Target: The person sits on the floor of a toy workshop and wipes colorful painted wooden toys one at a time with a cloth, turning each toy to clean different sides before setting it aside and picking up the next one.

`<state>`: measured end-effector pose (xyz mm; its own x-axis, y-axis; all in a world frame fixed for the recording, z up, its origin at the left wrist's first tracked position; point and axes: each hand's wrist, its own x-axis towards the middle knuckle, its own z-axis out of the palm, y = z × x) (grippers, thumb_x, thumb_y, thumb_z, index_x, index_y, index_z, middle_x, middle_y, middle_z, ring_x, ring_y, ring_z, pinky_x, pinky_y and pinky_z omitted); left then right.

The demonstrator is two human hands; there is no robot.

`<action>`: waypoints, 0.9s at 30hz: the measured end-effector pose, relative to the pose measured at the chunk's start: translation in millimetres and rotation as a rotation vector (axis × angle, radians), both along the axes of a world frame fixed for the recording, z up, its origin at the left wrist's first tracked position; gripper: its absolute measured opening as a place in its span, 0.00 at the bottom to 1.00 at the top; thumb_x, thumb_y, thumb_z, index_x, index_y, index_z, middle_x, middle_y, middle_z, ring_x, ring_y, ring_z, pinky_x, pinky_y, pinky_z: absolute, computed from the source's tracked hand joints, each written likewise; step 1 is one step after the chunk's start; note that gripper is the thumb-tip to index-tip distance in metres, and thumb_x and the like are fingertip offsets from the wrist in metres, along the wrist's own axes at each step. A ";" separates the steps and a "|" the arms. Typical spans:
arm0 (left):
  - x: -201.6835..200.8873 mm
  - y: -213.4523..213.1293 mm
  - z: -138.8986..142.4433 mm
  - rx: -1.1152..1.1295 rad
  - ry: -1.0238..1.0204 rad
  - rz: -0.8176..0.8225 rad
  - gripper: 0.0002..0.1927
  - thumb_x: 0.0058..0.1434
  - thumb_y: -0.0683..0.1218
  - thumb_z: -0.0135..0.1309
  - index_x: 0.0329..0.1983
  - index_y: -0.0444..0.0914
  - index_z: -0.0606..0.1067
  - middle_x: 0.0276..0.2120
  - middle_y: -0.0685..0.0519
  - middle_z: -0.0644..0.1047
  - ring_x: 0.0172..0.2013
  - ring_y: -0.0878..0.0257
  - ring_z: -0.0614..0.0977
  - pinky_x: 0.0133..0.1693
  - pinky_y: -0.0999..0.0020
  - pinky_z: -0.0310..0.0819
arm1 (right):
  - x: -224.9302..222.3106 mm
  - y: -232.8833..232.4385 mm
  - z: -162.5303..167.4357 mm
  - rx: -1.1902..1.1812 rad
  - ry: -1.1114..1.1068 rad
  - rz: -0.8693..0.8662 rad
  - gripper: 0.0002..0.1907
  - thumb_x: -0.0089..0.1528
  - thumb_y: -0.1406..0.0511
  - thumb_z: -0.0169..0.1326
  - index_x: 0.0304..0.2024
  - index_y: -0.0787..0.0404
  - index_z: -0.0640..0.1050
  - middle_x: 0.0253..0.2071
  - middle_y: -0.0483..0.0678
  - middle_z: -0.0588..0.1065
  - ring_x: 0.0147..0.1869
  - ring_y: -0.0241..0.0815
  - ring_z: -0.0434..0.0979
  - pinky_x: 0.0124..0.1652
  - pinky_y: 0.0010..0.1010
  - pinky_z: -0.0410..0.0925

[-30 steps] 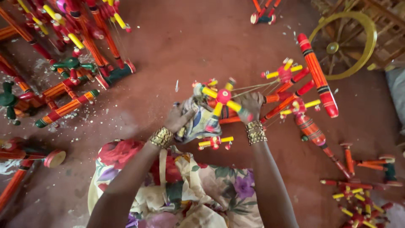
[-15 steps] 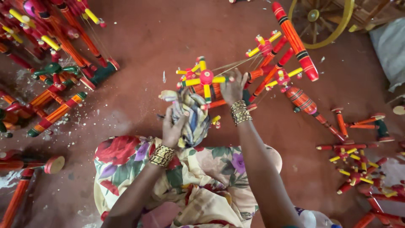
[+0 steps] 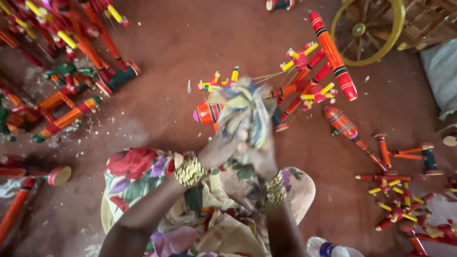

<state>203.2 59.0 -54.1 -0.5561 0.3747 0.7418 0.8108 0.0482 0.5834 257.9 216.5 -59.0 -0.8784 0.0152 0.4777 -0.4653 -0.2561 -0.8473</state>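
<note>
1. Two hands meet just above the person's lap, and both close on one bundle of patterned cloth [image 3: 245, 112], which is blurred.
2. The left hand [image 3: 220, 148] grips the cloth from the lower left; a gold bangle [image 3: 189, 170] sits on that wrist.
3. The right hand [image 3: 259, 154] clasps the cloth from below, with a second gold bangle [image 3: 276, 189] on its wrist.
4. The cloth is held up over the reddish floor [image 3: 181, 57], in front of a wooden toy with yellow pegs [image 3: 221, 81] and an orange striped barrel piece [image 3: 208, 113], which it partly hides.
5. Just to the right lies a long red striped rod [image 3: 333, 54], with red sticks and yellow pegs clustered beside it.
6. A yellow wheel [image 3: 366, 31] stands at the upper right, well apart from the hands.
7. More red, orange and green toy parts [image 3: 66, 116] are piled at the left, and loose pieces [image 3: 395, 200] lie at the right.
8. The person's lap is covered by a floral dress [image 3: 133, 164].
</note>
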 end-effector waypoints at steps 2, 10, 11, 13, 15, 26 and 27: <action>-20.6 -2.4 2.2 0.013 -0.402 -0.265 0.26 0.70 0.53 0.48 0.68 0.36 0.70 0.51 0.43 0.75 0.53 0.52 0.76 0.55 0.56 0.73 | -6.0 27.7 10.3 0.035 -0.166 -0.401 0.28 0.58 0.74 0.59 0.62 0.66 0.71 0.56 0.47 0.76 0.56 0.37 0.76 0.54 0.32 0.71; -119.1 36.9 -39.0 -0.343 -0.049 0.465 0.28 0.68 0.60 0.53 0.64 0.40 0.68 0.53 0.41 0.74 0.55 0.44 0.74 0.57 0.46 0.65 | -78.2 120.1 -34.2 0.592 0.197 -1.045 0.12 0.67 0.73 0.54 0.53 0.69 0.79 0.51 0.47 0.79 0.55 0.40 0.79 0.58 0.34 0.72; -115.2 40.5 -52.1 -0.349 0.006 0.477 0.32 0.65 0.60 0.54 0.66 0.40 0.66 0.51 0.40 0.74 0.53 0.43 0.74 0.56 0.44 0.64 | -83.4 119.8 -43.1 0.362 0.147 -0.787 0.17 0.69 0.69 0.47 0.59 0.68 0.77 0.56 0.48 0.78 0.58 0.40 0.78 0.60 0.33 0.71; -121.7 44.7 -68.9 -0.355 0.069 0.469 0.35 0.61 0.58 0.55 0.69 0.41 0.64 0.50 0.41 0.74 0.53 0.43 0.74 0.56 0.41 0.62 | -103.0 97.9 -71.1 0.280 0.113 -0.540 0.24 0.69 0.65 0.44 0.66 0.67 0.71 0.62 0.53 0.73 0.62 0.43 0.75 0.62 0.34 0.70; -126.5 42.3 -79.8 -0.369 0.079 0.420 0.34 0.60 0.54 0.54 0.69 0.46 0.63 0.52 0.45 0.75 0.56 0.46 0.75 0.61 0.40 0.61 | -123.3 67.9 -103.8 0.556 0.139 -0.573 0.30 0.66 0.67 0.51 0.69 0.69 0.63 0.65 0.61 0.65 0.64 0.50 0.71 0.60 0.36 0.69; -115.7 11.8 -65.8 -0.200 0.025 0.391 0.28 0.63 0.51 0.57 0.65 0.41 0.68 0.54 0.43 0.75 0.57 0.44 0.74 0.60 0.44 0.60 | -104.2 127.0 -172.5 0.552 0.050 -0.690 0.17 0.69 0.78 0.55 0.60 0.65 0.77 0.59 0.52 0.76 0.61 0.44 0.78 0.60 0.31 0.71; -109.3 3.5 -70.5 -0.109 0.066 0.425 0.25 0.65 0.49 0.57 0.64 0.40 0.69 0.56 0.43 0.75 0.59 0.44 0.74 0.62 0.44 0.60 | -96.9 136.4 -169.9 0.463 0.055 -0.812 0.22 0.63 0.79 0.53 0.61 0.67 0.73 0.58 0.52 0.73 0.60 0.42 0.75 0.57 0.30 0.71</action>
<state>93.9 62.5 -124.5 -0.6306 0.2011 0.7496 0.7408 0.4441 0.5040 161.0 352.8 -228.9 -0.6582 0.4117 0.6304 -0.3964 0.5223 -0.7550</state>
